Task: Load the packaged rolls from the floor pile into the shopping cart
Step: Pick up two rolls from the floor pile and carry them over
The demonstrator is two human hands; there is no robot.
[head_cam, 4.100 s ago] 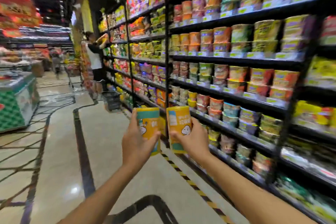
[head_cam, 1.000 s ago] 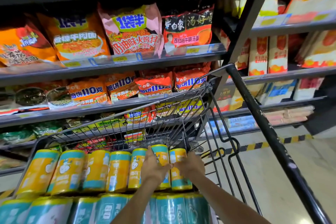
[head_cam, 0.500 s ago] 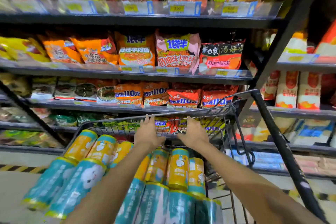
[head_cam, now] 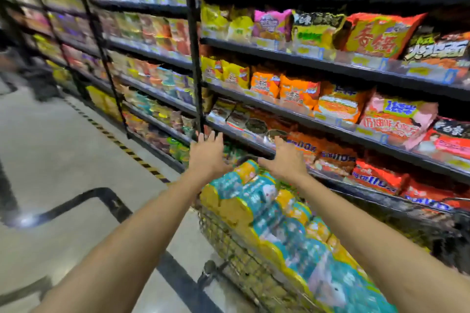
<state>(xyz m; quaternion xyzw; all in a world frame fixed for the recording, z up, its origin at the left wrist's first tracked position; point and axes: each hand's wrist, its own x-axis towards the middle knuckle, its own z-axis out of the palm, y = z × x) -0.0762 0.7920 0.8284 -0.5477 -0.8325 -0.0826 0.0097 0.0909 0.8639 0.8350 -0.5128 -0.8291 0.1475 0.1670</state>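
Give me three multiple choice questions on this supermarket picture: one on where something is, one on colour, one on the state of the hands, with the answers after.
1. Where are the packaged rolls?
A) piled on the floor
B) in the shopping cart
C) on the top shelf

2. What colours are their wrappers?
A) yellow and teal
B) red and black
C) white and purple

3. How are the left hand and right hand?
A) each grips a roll
B) both open, fingers straight, holding nothing
C) both grip the cart's handle

Answers:
1 B, the rolls fill the shopping cart.
2 A, yellow and teal show all along the stack.
3 B, both hands hover above the rolls with nothing in them.
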